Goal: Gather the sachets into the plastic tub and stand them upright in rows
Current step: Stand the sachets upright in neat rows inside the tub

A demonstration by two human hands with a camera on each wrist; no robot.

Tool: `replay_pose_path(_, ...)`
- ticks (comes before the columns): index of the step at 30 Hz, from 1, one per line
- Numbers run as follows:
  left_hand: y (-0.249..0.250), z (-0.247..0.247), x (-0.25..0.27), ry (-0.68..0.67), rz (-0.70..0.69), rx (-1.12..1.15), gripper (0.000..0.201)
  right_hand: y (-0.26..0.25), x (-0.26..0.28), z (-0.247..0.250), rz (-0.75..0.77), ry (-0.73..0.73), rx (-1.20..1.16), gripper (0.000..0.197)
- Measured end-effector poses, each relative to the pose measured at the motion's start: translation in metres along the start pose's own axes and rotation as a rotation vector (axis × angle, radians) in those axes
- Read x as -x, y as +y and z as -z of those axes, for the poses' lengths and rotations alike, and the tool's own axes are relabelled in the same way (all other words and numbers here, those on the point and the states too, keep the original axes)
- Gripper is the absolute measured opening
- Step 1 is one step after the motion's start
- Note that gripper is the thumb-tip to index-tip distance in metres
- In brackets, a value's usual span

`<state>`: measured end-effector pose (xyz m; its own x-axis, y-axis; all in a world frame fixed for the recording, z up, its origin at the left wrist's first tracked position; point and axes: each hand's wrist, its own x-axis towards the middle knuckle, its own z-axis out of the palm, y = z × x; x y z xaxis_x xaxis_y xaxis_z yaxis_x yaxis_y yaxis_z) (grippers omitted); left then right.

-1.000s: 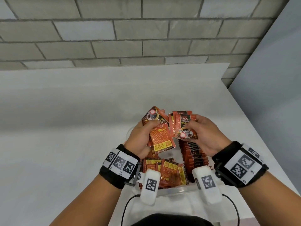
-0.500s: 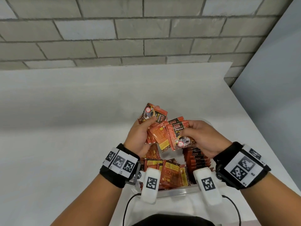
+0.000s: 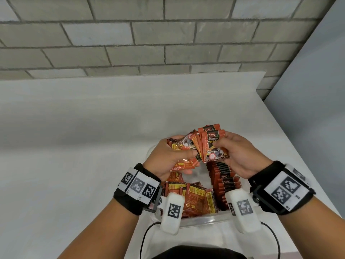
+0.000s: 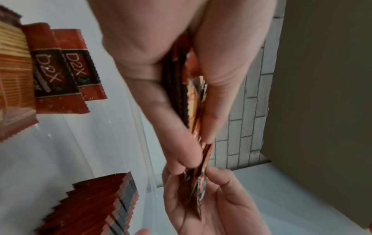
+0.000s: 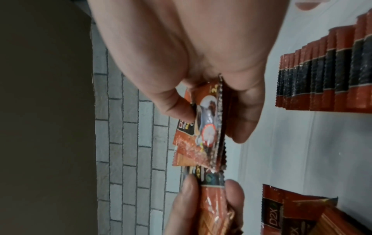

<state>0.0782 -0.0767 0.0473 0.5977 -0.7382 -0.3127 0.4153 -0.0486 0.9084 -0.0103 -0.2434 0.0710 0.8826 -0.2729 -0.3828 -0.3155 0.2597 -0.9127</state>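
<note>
Both hands hover above a clear plastic tub (image 3: 203, 220) on the white table. My left hand (image 3: 169, 157) grips a bunch of orange-red sachets (image 3: 186, 146) lying flat and fanned. My right hand (image 3: 237, 156) pinches a small stack of sachets (image 3: 211, 144) held upright, label facing me. The two bunches touch in the middle. In the left wrist view the left fingers (image 4: 181, 143) clamp sachets (image 4: 196, 111) edge-on. The right wrist view shows thumb and fingers (image 5: 241, 111) on the stack (image 5: 209, 127). Inside the tub a row of sachets (image 3: 224, 180) stands upright on the right; others (image 3: 190, 199) lean loosely on the left.
The white table (image 3: 74, 146) stretches left and behind the tub, bounded by a grey brick wall (image 3: 149, 43) at the back. A grey panel (image 3: 308, 109) runs beyond the table's right edge. Cables (image 3: 145, 236) hang from the wrist cameras near the tub's front rim.
The left hand's bunch has turned from raised to lying flat and lower. The right hand has tilted its stack upright and lifted it slightly. Both bunches stay together above the tub.
</note>
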Motion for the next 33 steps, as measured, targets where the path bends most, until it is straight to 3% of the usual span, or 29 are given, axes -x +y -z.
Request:
replay_pose_path(4, 0.003, -0.003, 0.000, -0.023, 0.016, 0.023, 0.036, 0.000, 0.003, -0.003, 0.032, -0.016, 0.048, 0.025)
replay_pose_path(9, 0.005, 0.003, 0.000, -0.049, 0.090, 0.405, 0.023, -0.006, 0.003, 0.002, 0.060, 0.043, -0.057, 0.023)
replay_pose_path(16, -0.004, -0.001, -0.003, 0.018, -0.035, 0.148, 0.025, -0.002, 0.004, -0.003, 0.027, 0.021, -0.044, 0.021)
replay_pose_path(21, -0.003, -0.009, -0.003, -0.016, -0.089, 0.249, 0.037, -0.005, 0.004, -0.009, 0.104, 0.012, -0.069, 0.021)
replay_pose_path(23, 0.000, -0.015, -0.004, -0.048, -0.107, 0.314, 0.032, -0.005, 0.004, -0.014, 0.131, -0.009, -0.047, 0.023)
replay_pose_path(31, 0.006, -0.030, -0.014, -0.025, -0.121, 0.339, 0.021, -0.005, 0.008, -0.019, 0.370, -0.020, 0.647, 0.025)
replay_pose_path(33, 0.006, -0.028, -0.015, -0.030, -0.082, 0.358, 0.031, -0.005, 0.007, -0.016, 0.350, 0.026, 0.819, 0.045)
